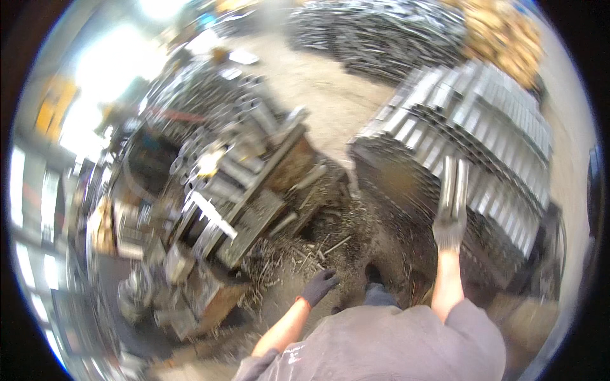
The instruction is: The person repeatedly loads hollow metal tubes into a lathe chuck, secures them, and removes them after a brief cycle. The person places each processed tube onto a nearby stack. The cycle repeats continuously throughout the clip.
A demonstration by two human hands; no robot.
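My right hand, in a light grey glove, is closed round the near ends of two shiny metal tubes. They point away from me, side by side, over the near edge of a large stack of similar metal tubes. Whether they touch the stack I cannot tell. Lower and to the left, my left hand wears a dark glove with an orange cuff. Its fingers are loosely apart, and nothing shows in them, above a floor strewn with scraps.
On the left, a metal workbench bears a heap of short tubes. Machinery stands beside it. Metal scraps litter the floor near my feet. Farther back lie a pile of dark metal pieces and tan bundles. Motion blurs much of the picture.
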